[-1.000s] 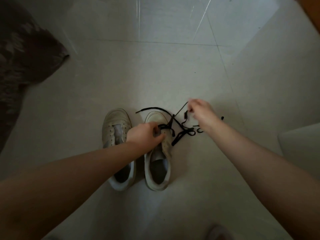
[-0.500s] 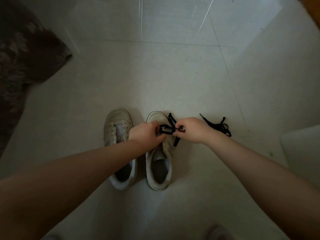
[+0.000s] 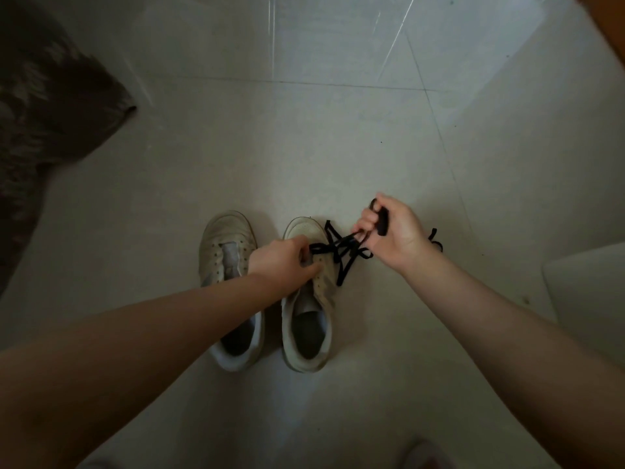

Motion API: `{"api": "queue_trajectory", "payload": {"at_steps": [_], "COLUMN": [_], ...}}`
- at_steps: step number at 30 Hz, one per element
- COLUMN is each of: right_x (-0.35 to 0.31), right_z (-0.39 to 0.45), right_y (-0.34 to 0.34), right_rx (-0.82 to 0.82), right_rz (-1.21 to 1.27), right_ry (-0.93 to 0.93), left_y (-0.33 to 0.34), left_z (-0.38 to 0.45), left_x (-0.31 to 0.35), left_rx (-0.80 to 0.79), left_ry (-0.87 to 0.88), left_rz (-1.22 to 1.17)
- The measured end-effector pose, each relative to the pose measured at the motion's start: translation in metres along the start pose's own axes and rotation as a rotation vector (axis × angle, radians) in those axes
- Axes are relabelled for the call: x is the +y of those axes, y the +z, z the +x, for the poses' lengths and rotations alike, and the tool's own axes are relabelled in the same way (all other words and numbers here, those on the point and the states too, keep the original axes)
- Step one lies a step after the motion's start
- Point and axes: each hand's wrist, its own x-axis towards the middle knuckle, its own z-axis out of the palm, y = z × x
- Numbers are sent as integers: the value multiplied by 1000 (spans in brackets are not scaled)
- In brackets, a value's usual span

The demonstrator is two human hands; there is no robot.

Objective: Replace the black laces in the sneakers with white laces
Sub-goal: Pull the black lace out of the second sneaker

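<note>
The black lace [image 3: 341, 253] runs from the right sneaker [image 3: 306, 299], beside the left sneaker [image 3: 230, 289] on the floor [image 3: 304, 147]. The right hand [image 3: 394, 233] has its grip closed on the lace; the left hand [image 3: 282, 260] pinches the lace at the eyelets

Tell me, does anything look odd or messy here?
Only the black lace: it lies in a loose tangle across the right sneaker, half pulled out by the right hand. The left sneaker shows no lace.
</note>
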Motion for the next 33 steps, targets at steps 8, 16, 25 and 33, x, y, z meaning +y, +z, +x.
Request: {"api": "queue_trajectory", "payload": {"at_steps": [8,16,25,33], "right_x": [-27,25,12,-13], "right_z": [3,0,-4,-3], "right_y": [2,-21,-9,-2], "right_rx": [94,-250,0,89], "right_rz": [-817,-1998,-673,-556], "right_ry": [-350,-270,-146,-196], "left_y": [0,2,-1,-1], "left_z": [-1,-4,-2,-1], "left_x": [1,4,4,10], "left_rx": [16,75,25,19], "left_ry": [-4,33,-9,-5], "left_rz": [35,25,-19,8]}}
